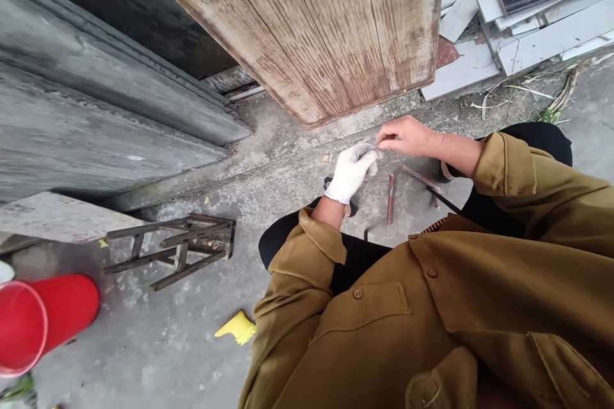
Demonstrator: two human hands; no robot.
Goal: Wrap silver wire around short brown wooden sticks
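Observation:
My left hand (352, 169), in a white knit glove, has its fingers bent together in front of my knees. Bare and pinched closed, my right hand (407, 136) meets it at the fingertips. Whatever lies between the two hands is too small to make out. Just below them, a reddish-brown rod (391, 199) rests on the concrete ground. A second rod (418, 177) lies slantwise to its right, near my right foot. Beside it is a dark, thin tool-like piece (444, 200), partly hidden by my clothing.
A weathered wooden door panel (330, 32) stands ahead. Left are a wooden stool (177, 243) on its side, a tipped red bucket (67, 310) and a yellow piece (238, 327). Stacked boards and tiles (551, 19) lie at the upper right.

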